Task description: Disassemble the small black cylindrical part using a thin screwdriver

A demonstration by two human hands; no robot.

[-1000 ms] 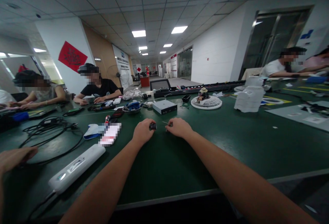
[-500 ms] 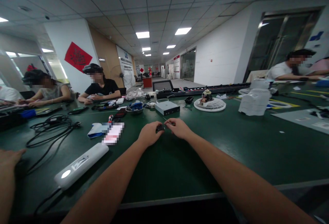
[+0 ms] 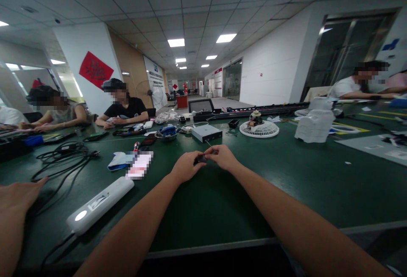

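My left hand [image 3: 188,166] is closed around a small dark part [image 3: 200,159], too small to name. Close beside it, my right hand [image 3: 221,156] pinches a thin metallic rod [image 3: 209,144] whose upper end points toward the box behind. The fingertips of both hands nearly meet at the dark part. Just beyond them, a grey box-shaped drive [image 3: 206,133] with a black front rests on the green table [image 3: 203,217]. Where the rod's lower end touches is hidden by my fingers.
At left lie a white power strip [image 3: 100,205], a phone [image 3: 140,164] and coiled black cable [image 3: 68,158]. Another person's hand [image 3: 23,196] reaches in there. A white fan grille [image 3: 259,128] and a white plastic housing [image 3: 314,120] stand right of the drive. People sit around the table.
My two hands have come closer together, and the rod in my right hand now points more upright. The other person's hand at far left has moved further into view.
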